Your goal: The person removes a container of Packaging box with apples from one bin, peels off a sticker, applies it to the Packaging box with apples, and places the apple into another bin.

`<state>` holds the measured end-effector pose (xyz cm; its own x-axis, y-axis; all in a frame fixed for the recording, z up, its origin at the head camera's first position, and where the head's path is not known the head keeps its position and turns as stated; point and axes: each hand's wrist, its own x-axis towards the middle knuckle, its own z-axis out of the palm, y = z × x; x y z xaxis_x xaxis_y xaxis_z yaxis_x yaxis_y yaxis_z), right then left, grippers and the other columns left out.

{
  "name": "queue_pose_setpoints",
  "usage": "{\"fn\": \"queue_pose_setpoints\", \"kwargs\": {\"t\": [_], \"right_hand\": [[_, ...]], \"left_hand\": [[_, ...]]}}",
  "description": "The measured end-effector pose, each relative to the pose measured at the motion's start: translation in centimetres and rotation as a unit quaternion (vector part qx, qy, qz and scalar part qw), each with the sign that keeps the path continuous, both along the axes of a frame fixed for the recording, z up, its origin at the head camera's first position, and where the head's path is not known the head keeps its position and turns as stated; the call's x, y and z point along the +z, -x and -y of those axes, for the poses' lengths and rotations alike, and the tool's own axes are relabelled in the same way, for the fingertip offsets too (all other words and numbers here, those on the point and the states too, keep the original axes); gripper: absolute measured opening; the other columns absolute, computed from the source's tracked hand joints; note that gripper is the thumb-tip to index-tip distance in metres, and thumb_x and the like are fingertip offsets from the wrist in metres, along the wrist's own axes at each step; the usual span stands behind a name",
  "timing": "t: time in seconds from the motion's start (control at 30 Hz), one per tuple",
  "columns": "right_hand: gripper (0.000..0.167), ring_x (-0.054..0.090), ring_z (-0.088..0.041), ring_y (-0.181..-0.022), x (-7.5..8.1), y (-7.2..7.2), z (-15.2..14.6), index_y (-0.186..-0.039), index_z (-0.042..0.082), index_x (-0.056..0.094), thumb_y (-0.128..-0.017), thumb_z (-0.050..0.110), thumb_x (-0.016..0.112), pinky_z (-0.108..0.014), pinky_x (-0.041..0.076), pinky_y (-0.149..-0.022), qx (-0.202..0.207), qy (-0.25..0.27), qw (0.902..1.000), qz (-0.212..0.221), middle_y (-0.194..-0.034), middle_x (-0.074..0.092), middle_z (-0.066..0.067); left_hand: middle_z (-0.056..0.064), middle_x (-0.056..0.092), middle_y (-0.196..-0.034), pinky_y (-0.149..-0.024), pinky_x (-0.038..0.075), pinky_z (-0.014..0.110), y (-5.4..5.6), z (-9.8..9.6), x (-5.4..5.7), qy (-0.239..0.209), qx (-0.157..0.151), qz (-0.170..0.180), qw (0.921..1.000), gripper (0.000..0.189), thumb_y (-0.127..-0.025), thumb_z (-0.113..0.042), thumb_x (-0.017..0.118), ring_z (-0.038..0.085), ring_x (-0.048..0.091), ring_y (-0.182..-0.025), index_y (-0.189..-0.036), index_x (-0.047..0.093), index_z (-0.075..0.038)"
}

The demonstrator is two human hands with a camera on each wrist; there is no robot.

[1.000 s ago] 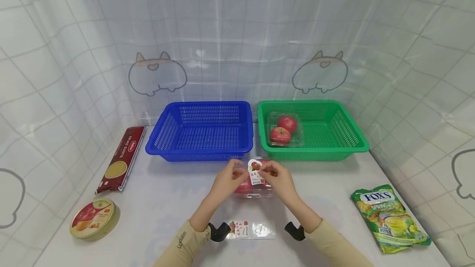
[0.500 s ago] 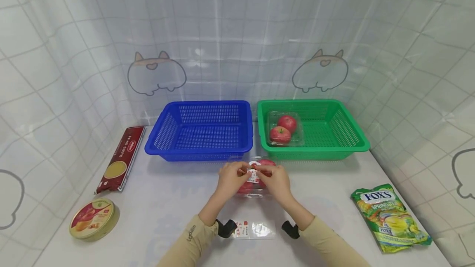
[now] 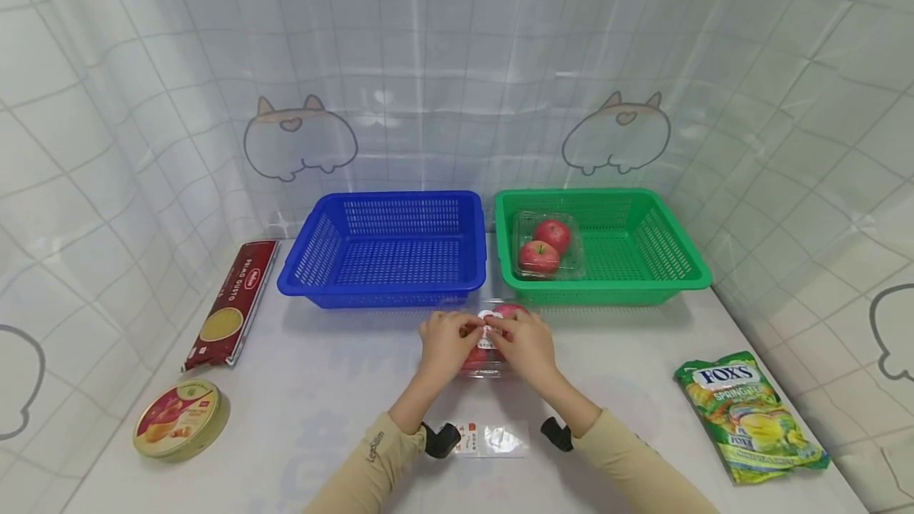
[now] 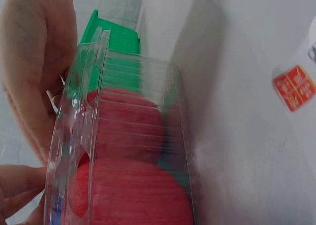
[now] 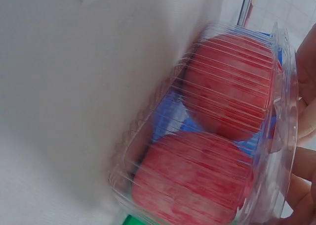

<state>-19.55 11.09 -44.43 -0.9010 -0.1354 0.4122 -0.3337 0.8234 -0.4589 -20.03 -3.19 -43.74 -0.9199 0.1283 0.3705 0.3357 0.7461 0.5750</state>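
Centrally, white label at top of clear box of red apples, in front of gap between blue basket and green basket. Long axis near to far, rounded end toward baskets, middle partly covered. Contact with box hard to tell. Left hand narrowed, pinching label from left; right hand likewise from right, almost tip to tip.

Grid-patterned curtain walls, apparently plastic
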Motion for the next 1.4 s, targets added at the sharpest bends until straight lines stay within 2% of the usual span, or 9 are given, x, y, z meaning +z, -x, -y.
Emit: {"fn": "queue_pose_setpoints", "kwargs": {"t": [0.13,0.3,0.43,0.5,0.63,0.9,1.23,1.4], "right_hand": [[0.021,0.047,-0.020,-0.068,0.00,0.14,0.05,-0.101,0.015,0.074,-0.082,0.020,0.067,-0.032,0.034,-0.058,-0.002,-0.012,0.9999,0.008,-0.070,0.056,-0.001],[0.023,0.055,-0.027,-0.078,0.04,0.27,0.12,-0.106,0.012,0.071,-0.085,0.015,0.061,-0.039,0.040,-0.065,-0.007,-0.002,0.9998,0.017,-0.083,0.064,-0.005],[0.027,0.055,-0.024,-0.078,0.01,0.34,0.15,-0.110,0.011,0.067,-0.084,0.012,0.061,-0.040,0.040,-0.068,-0.020,0.032,0.9988,0.032,-0.074,0.061,0.000],[0.029,0.052,-0.021,-0.073,-0.02,0.35,0.17,-0.112,0.011,0.065,-0.083,0.012,0.061,-0.037,0.037,-0.066,-0.025,0.044,0.9979,0.040,-0.065,0.053,0.004],[0.033,0.048,-0.019,-0.070,-0.06,0.33,0.23,-0.115,0.011,0.063,-0.082,0.012,0.063,-0.035,0.034,-0.065,-0.033,0.052,0.9971,0.043,-0.062,0.048,0.006],[0.033,0.045,-0.017,-0.066,0.22,0.40,0.23,-0.116,0.011,0.062,-0.083,0.015,0.065,-0.034,0.034,-0.064,-0.039,0.050,0.9970,0.044,-0.063,0.048,0.005],[0.011,0.047,-0.016,-0.065,0.39,0.46,0.26,-0.091,0.013,0.063,-0.081,0.012,0.066,-0.033,0.034,-0.061,-0.037,0.039,0.9975,0.045,-0.061,0.050,0.005],[0.009,0.049,-0.016,-0.067,0.33,0.49,0.25,-0.089,0.015,0.067,-0.080,0.012,0.066,-0.032,0.035,-0.060,-0.032,0.026,0.9985,0.035,-0.062,0.051,0.006]], "left_hand": [[-0.001,0.071,-0.078,-0.073,0.030,0.043,0.12,-0.18,-0.10,-0.021,0.018,-0.006,0.9996,0.009,-0.078,-0.019,0.072,0.025,0.053,-0.081,-0.084,0.075,-0.014],[-0.001,0.070,-0.073,-0.074,0.028,0.045,0.13,-0.34,-0.08,-0.052,0.029,0.004,0.9982,0.008,-0.077,-0.019,0.071,0.025,0.051,-0.082,-0.082,0.074,-0.014],[0.000,0.069,-0.073,-0.077,0.024,0.048,0.12,-0.42,0.02,-0.084,0.027,0.024,0.9958,0.006,-0.078,-0.017,0.070,0.024,0.050,-0.083,-0.082,0.072,-0.014],[-0.001,0.069,-0.073,-0.078,0.024,0.049,0.10,-0.42,0.08,-0.090,0.028,0.030,0.9950,0.005,-0.078,-0.016,0.070,0.023,0.050,-0.084,-0.082,0.072,-0.014],[-0.002,0.068,-0.071,-0.078,0.023,0.048,0.02,-0.37,0.21,-0.096,0.033,0.034,0.9942,0.005,-0.077,-0.014,0.069,0.022,0.050,-0.084,-0.081,0.071,-0.013],[-0.002,0.068,-0.070,-0.073,0.025,0.045,0.13,-0.37,0.18,-0.053,0.038,0.004,0.9978,0.006,-0.075,-0.014,0.071,0.022,0.046,-0.078,-0.080,0.074,-0.016],[-0.001,0.071,-0.080,-0.071,0.026,0.044,0.08,-0.48,-0.08,0.019,0.039,-0.019,0.9989,0.006,-0.077,-0.017,0.072,0.026,0.048,-0.082,-0.080,0.076,-0.016],[0.000,0.072,-0.081,-0.069,0.026,0.043,0.16,-0.55,-0.16,0.037,0.040,-0.034,0.9979,0.006,-0.077,-0.017,0.071,0.025,0.048,-0.081,-0.079,0.077,-0.017]]}}
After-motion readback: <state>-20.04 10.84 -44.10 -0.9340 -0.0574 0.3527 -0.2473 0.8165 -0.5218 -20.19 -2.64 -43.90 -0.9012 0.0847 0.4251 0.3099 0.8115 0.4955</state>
